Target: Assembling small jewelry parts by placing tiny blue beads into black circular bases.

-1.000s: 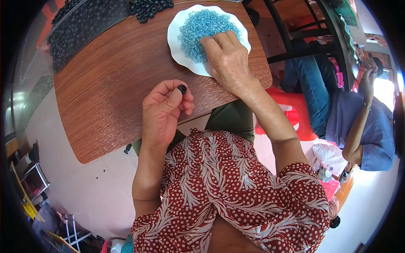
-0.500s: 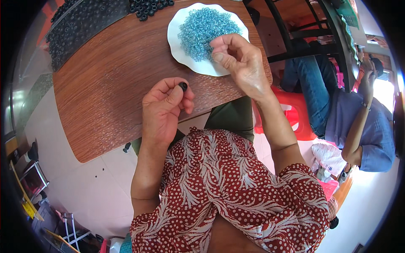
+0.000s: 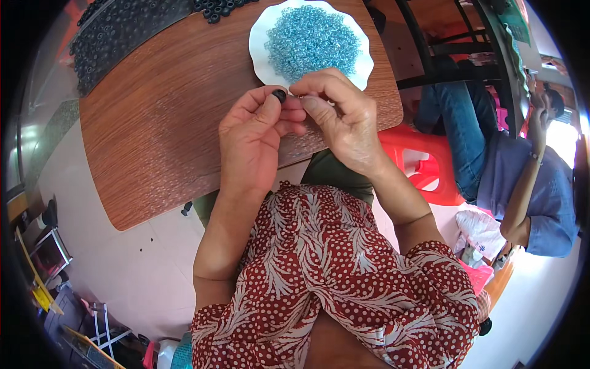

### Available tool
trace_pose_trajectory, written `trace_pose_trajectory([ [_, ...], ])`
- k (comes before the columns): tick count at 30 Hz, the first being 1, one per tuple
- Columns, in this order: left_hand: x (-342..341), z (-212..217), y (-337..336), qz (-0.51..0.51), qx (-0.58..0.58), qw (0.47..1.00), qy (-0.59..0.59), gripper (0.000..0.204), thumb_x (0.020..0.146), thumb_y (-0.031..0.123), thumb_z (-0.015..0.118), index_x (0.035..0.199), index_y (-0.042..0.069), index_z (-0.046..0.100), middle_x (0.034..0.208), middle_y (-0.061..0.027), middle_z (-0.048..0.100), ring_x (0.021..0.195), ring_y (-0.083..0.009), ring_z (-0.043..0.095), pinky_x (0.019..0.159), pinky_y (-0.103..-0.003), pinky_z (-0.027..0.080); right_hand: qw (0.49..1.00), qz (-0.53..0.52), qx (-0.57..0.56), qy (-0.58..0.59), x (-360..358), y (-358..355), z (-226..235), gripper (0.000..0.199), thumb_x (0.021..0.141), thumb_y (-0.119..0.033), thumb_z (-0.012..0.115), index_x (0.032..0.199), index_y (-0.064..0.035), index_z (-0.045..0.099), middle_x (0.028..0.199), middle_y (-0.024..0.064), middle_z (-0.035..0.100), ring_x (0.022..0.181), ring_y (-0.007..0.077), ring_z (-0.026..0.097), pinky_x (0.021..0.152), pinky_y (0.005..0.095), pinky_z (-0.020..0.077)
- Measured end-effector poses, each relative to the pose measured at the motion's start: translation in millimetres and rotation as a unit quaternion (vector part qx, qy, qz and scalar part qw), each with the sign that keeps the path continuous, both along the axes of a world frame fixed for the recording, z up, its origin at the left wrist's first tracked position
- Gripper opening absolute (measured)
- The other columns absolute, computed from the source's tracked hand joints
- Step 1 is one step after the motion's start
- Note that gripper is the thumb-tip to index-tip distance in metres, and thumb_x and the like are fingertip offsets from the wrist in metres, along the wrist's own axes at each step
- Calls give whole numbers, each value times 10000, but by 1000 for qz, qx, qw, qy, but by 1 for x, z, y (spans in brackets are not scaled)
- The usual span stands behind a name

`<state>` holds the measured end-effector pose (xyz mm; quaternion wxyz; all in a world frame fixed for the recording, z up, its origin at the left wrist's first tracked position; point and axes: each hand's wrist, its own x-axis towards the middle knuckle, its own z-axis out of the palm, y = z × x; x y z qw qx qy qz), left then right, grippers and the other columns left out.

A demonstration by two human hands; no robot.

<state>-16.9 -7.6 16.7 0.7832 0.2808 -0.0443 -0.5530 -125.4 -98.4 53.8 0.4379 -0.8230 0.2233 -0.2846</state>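
My left hand (image 3: 253, 144) pinches a small round black piece (image 3: 279, 96) with a hollow in it between thumb and fingertips, above the near part of the wooden table (image 3: 160, 129). Close against it on the right, my right hand (image 3: 345, 123) has thumb and forefinger pressed together. Whatever lies in that pinch is too small to name. Just beyond both hands sits a white plate (image 3: 364, 69) with a scalloped rim, heaped with tiny clear-blue ring-like pieces (image 3: 313, 40).
Black pieces like the held one form a pile (image 3: 218, 8) and a larger heap (image 3: 129, 40) at the far left. A red plastic stool (image 3: 424, 163) stands right of the table. Beyond it sits another person (image 3: 522, 184) in blue.
My right hand has left the plate and come down beside my left hand. The left hand has risen slightly to the right, still with the black piece.
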Motion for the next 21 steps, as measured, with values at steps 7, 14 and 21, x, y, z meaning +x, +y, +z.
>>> trace_pose_trajectory([
  [7, 1, -9, 2, -21, -51, 998, 38, 184, 880, 69, 534, 1020, -50, 529, 890, -139, 620, 750, -203, 609, 653, -303, 504, 938, 13, 335, -94, -4, -2, -2, 186, 811, 68, 570, 989, 31, 607, 878, 53, 623, 795, 107, 589, 732, 229, 484],
  [14, 0, -8, 4, -28, -47, 998, 14, 155, 860, 35, 563, 996, -40, 564, 858, -121, 621, 704, -168, 592, 627, -274, 493, 957, -19, 269, -105, -2, 4, 4, 133, 805, 54, 597, 935, 29, 609, 843, 45, 620, 776, 99, 590, 727, 221, 484],
  [21, -2, -3, 6, -15, -4, 997, -79, 188, 836, 22, 591, 1003, -64, 585, 813, -87, 615, 667, -131, 561, 607, -234, 465, 994, 28, 104, -2, -4, -4, 11, 81, 787, 55, 616, 864, 33, 602, 835, 40, 602, 765, 94, 573, 700, 211, 466],
])
